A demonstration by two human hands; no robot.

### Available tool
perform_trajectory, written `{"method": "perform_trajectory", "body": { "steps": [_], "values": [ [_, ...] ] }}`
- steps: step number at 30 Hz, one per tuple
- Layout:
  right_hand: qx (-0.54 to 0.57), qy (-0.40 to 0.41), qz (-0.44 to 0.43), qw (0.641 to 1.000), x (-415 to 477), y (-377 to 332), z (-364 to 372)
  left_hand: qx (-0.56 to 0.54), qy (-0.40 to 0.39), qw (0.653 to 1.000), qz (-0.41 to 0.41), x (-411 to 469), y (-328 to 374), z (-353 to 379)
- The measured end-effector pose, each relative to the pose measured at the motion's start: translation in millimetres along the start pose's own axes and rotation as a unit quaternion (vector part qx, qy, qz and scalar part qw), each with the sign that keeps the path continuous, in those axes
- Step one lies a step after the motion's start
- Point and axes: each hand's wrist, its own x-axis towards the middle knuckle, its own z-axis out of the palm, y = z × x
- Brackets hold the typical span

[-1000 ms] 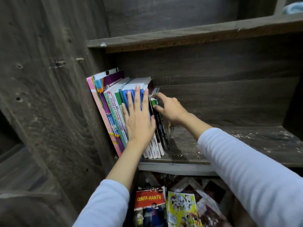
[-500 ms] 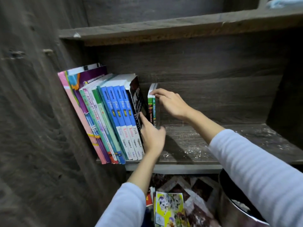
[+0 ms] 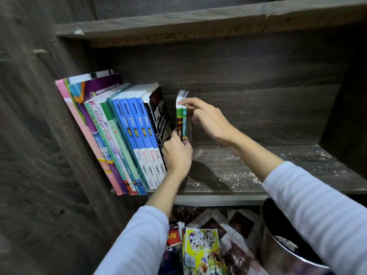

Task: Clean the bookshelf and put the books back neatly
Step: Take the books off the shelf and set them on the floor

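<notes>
Seemingly midway: gripped green books (image 3: 181, 120) in left hand (image 3: 176, 155) and right hand (image 3: 210, 120) beside shelved row (image 3: 129, 135); left comics (image 3: 200, 253) unshelved, shelf (image 3: 268, 175) dusty.

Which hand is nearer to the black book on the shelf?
Left. The left hand sits against the black book; the right hand grips the thin green books, across a gap from it.
</notes>
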Motion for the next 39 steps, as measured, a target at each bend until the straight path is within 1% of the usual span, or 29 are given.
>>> {"method": "perform_trajectory", "body": {
  "steps": [2, 4, 6, 8, 11, 13, 16, 19, 21, 23, 27, 32, 39],
  "values": [
    [0.066, 0.035, -0.026, 0.997, -2.2, -2.5, -3.4, -0.013, 0.011, 0.999, 0.032, -0.1, 7.5, -12.9],
    [0.077, 0.064, -0.043, 0.994, -6.1, -3.2, -6.4, -0.039, 0.021, 0.997, 0.061, -1.6, 16.6, -28.6],
    [0.064, 0.072, -0.023, 0.995, -9.8, -2.2, -9.5, -0.080, 0.030, 0.993, 0.086, -6.3, 25.0, -44.8],
    [0.055, 0.061, 0.025, 0.996, -11.7, 1.3, -13.4, -0.124, 0.031, 0.987, 0.099, -12.4, 28.9, -60.8],
    [0.105, 0.056, 0.072, 0.990, -16.1, 1.2, -16.2, -0.164, -0.010, 0.980, 0.108, -24.7, 24.3, -80.2],
    [0.148, 0.050, 0.075, 0.985, -23.8, -3.5, -17.2, -0.166, -0.030, 0.978, 0.119, -32.7, 15.2, -89.7],
    [0.178, 0.049, 0.084, 0.979, -43.1, -8.5, -14.2, -0.189, -0.082, 0.971, 0.119, -46.2, -1.1, -102.5],
    [0.209, 0.065, 0.104, 0.970, -68.1, -7.2, -3.9, -0.229, -0.143, 0.959, 0.083, -60.3, -22.0, -111.2],
    [0.201, 0.062, 0.108, 0.972, -88.5, -5.0, 8.0, -0.264, -0.178, 0.947, 0.043, -74.5, -34.4, -117.2],
    [0.193, 0.052, 0.118, 0.973, -110.2, -0.2, 21.5, -0.278, -0.202, 0.939, 0.022, -88.1, -49.6, -119.9],
    [0.182, 0.032, 0.143, 0.972, -145.0, 17.0, 42.7, -0.282, -0.236, 0.930, -0.014, -106.2, -79.7, -119.5],
    [0.197, 0.014, 0.213, 0.957, -183.6, 52.8, 67.2, -0.250, -0.305, 0.917, -0.069, -126.0, -119.8, -100.8],
    [0.167, 0.005, 0.332, 0.929, -225.3, 126.6, 94.0, -0.228, -0.414, 0.863, -0.178, -146.0, -165.6, -38.1]
  ]
}}
